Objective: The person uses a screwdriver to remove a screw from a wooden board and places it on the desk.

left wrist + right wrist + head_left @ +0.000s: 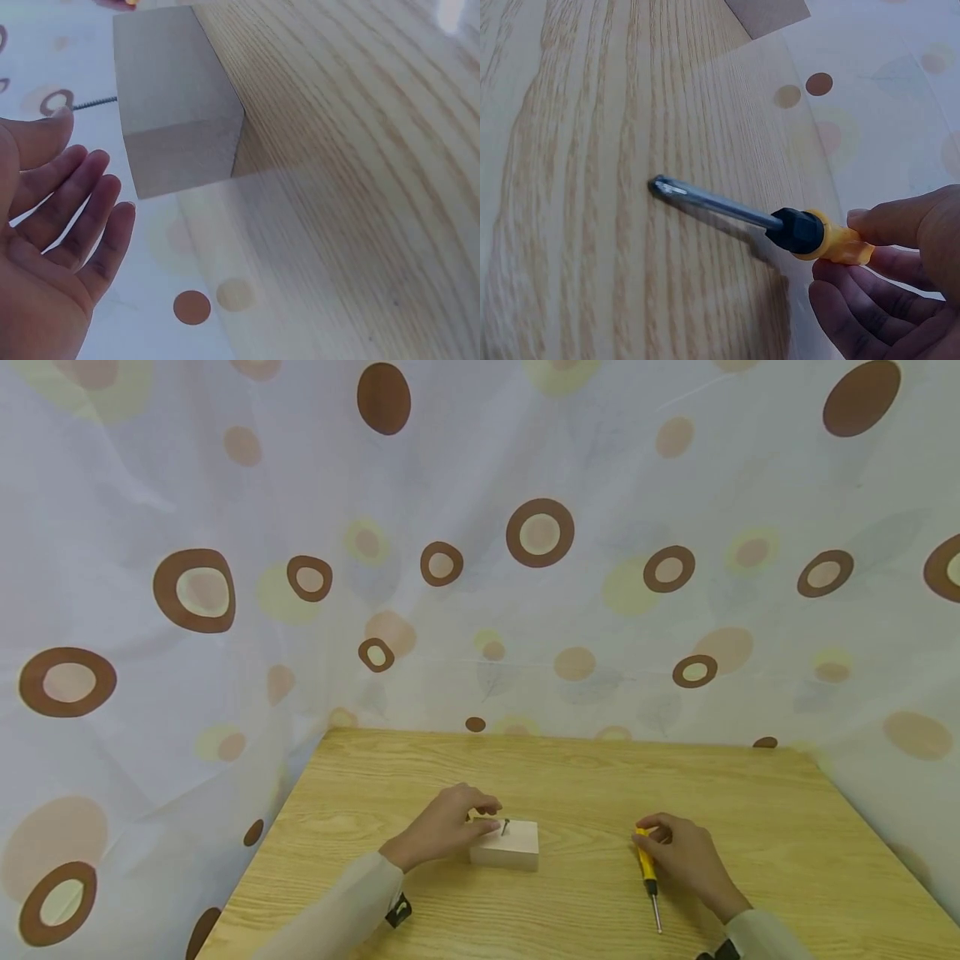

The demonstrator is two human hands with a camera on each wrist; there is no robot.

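Note:
A pale rectangular block (504, 858) lies on the wooden table with a dark screw (506, 827) standing up from its top face, leaning slightly. My left hand (448, 820) is over the block's left end, its thumb and fingers apart and close beside the screw. In the left wrist view the thumb overlaps the head end of the screw (96, 103), and the other fingers are loosely bent. To the right, my right hand (686, 856) pinches a screwdriver by its yellow handle (645, 862). Its metal shaft (712, 204) points toward the table's near side.
The wood-grain table (585, 777) reaches back to a hanging white sheet (480, 610) with brown and beige circles. The same sheet closes off the left and right sides. A dark band (399, 910) sits at the left wrist.

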